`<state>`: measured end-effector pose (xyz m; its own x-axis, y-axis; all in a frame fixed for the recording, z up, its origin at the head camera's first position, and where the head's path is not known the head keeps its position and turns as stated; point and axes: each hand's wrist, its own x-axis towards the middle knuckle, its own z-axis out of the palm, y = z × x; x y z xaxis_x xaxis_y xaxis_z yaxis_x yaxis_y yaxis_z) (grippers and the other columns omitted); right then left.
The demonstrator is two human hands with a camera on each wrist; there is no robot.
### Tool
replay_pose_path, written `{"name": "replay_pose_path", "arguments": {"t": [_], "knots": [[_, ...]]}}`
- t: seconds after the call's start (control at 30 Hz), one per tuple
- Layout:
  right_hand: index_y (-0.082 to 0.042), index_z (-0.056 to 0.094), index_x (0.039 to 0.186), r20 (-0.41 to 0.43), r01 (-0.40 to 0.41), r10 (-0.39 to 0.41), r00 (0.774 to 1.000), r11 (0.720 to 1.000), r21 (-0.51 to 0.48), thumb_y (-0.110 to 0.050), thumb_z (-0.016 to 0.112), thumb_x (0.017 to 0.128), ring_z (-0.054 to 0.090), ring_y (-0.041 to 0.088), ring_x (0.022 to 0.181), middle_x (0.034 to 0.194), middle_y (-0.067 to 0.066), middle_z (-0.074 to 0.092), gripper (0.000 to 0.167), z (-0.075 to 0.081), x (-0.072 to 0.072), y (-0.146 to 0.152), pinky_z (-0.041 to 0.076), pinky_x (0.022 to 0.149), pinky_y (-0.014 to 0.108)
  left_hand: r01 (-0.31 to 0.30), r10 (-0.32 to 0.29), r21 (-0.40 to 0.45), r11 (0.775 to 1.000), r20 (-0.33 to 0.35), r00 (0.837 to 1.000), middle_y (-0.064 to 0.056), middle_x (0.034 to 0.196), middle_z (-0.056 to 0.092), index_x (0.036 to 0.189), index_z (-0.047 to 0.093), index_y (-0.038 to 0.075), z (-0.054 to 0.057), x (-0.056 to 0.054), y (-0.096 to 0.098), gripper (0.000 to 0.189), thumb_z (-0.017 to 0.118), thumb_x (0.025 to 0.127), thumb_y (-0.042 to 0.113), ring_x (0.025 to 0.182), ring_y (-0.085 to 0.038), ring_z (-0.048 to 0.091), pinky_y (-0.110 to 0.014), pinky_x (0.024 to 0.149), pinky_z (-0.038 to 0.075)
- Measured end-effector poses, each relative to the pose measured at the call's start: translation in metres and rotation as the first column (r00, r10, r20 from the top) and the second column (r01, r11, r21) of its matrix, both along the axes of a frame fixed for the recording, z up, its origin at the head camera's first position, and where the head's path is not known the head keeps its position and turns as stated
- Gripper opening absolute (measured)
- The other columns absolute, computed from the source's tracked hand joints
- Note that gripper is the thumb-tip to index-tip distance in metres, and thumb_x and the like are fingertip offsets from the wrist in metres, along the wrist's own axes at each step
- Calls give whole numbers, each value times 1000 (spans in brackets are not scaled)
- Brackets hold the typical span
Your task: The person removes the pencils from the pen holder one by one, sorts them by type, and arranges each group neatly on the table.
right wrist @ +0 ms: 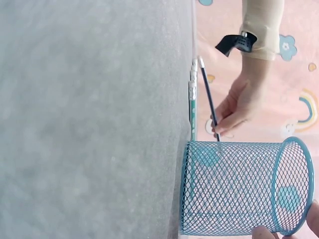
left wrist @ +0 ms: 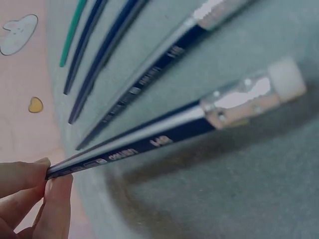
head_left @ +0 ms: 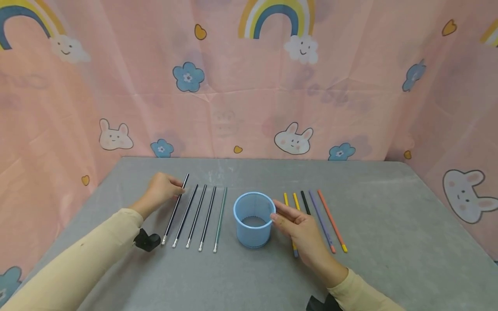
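Note:
My left hand (head_left: 165,188) pinches a dark blue pencil (left wrist: 149,134) close to the end away from its white eraser. That pencil is raised off the table and casts a shadow, in the left wrist view. Three more dark blue pencils (head_left: 198,216) and a green pencil (head_left: 220,220) lie in a row to its right. In the middle stands a light blue mesh pencil cup (head_left: 253,235), upright, with no pencil visible inside. My right hand (head_left: 305,233) holds the cup by its rim on the right side, thumb in front, as the right wrist view (right wrist: 244,189) partly shows.
Right of the cup lie several coloured pencils: yellow ones (head_left: 285,198), a black one (head_left: 305,203), a purple one (head_left: 320,220) and an orange one (head_left: 332,218). My right hand partly covers them. The grey table (head_left: 393,224) ends at a pink patterned curtain (head_left: 233,95).

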<state>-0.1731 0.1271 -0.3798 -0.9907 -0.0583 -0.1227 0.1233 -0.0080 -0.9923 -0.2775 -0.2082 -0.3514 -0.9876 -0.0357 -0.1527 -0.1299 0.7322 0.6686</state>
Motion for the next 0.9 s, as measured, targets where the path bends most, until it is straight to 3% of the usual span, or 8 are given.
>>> {"name": "replay_pose_path", "arguments": {"t": [0.17,0.4,0.63,0.9], "knots": [[-5,56,139,0,3,-3,1000,1000,-6,-15,68,94,63,2,114,140,13,60,47,0,1,0,55,92,19,-20,20,-46,999,10,1000,-26,113,70,109,71,-8,-7,-3,-2,26,71,90,8,74,-17,68,-25,63,56],[-6,57,139,2,11,-11,1000,1000,-11,-15,69,94,63,2,114,140,13,60,48,-1,1,0,55,92,20,15,-14,-91,996,12,1000,-19,88,75,105,72,-9,-11,-5,1,24,72,86,6,60,-10,61,-23,57,51],[-6,57,139,13,16,-16,1000,1000,-8,-12,69,94,62,8,119,140,11,60,47,-2,2,0,56,95,24,34,-32,-102,994,19,999,-19,87,75,103,73,-9,-19,-10,3,23,72,84,4,55,-7,60,-21,55,52],[-5,56,140,8,12,-11,1000,1000,-24,-13,69,94,64,4,115,140,13,60,48,-2,2,-2,56,93,22,67,-68,-180,981,4,998,-19,84,74,97,73,-9,-24,-9,5,17,71,83,1,54,-11,59,-24,56,52]]}}
